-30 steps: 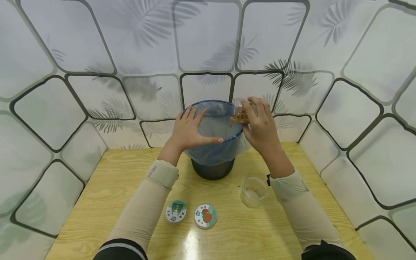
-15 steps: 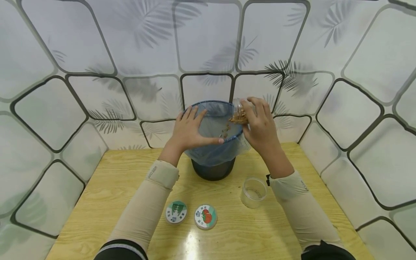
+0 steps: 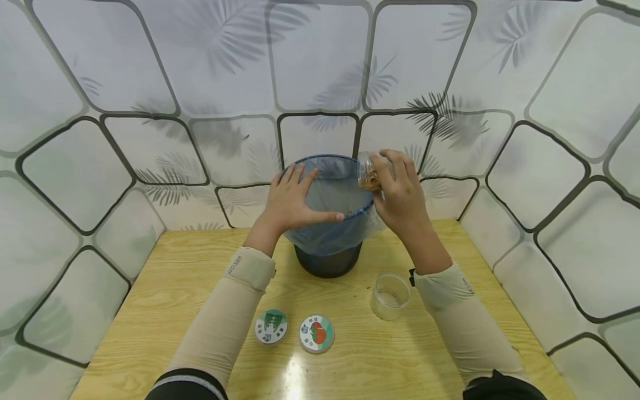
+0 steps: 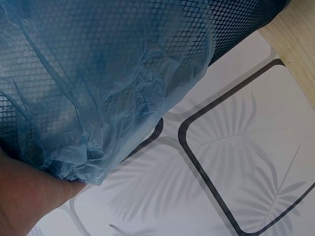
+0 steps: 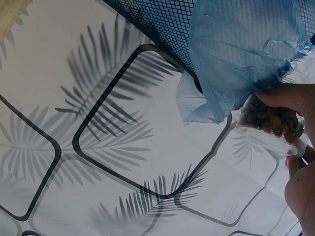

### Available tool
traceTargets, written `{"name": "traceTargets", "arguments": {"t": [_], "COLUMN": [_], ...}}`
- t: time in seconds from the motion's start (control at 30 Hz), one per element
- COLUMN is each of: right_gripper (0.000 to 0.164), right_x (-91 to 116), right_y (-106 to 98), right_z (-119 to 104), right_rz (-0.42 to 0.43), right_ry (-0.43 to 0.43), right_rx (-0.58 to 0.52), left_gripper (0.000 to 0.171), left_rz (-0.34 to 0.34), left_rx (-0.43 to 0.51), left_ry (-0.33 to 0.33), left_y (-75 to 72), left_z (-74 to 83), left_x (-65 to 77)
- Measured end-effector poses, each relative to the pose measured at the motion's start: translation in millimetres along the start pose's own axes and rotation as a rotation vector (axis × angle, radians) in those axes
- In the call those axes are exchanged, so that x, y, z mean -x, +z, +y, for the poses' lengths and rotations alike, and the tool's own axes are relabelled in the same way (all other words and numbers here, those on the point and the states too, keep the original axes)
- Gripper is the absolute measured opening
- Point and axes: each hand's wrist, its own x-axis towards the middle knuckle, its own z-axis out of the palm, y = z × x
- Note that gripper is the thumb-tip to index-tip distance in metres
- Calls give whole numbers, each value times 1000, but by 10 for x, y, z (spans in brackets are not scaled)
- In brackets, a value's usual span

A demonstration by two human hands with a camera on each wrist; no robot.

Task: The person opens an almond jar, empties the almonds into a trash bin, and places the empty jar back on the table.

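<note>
A black mesh trash bin lined with a translucent blue bag stands at the back middle of the table. My left hand spreads its straight fingers across the bin's left rim, the thumb lying along the near rim. At the right rim my right hand grips a clear plastic jar, tipped on its side with its mouth toward the bin. Small brown kernels lie inside the jar, along its lower side. A few brown bits show low at the bin's near rim.
A clear open jar stands on the wooden table, by my right forearm. Two round labelled lids lie nearer me: one with green vegetables, one with tomatoes. A patterned wall covering rises behind and on both sides.
Brown kernels were falling from the tilted jar into the bin half a second ago; now none show in mid-air. The jar's mouth tips slightly less. Both hands have stayed in place.
</note>
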Motion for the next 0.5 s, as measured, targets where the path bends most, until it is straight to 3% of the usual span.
{"name": "traceTargets", "arguments": {"t": [0.23,0.5], "right_gripper": [55,61], "right_x": [-4,-6], "right_y": [31,31], "right_z": [14,-2], "right_rz": [32,37], "right_ry": [-55,-60], "right_rx": [-17,-28], "left_gripper": [126,127], "left_rz": [0,3], "left_rx": [-4,1], "left_ry": [1,6], "left_y": [11,7], "left_z": [-11,-14], "left_x": [-4,-8]}}
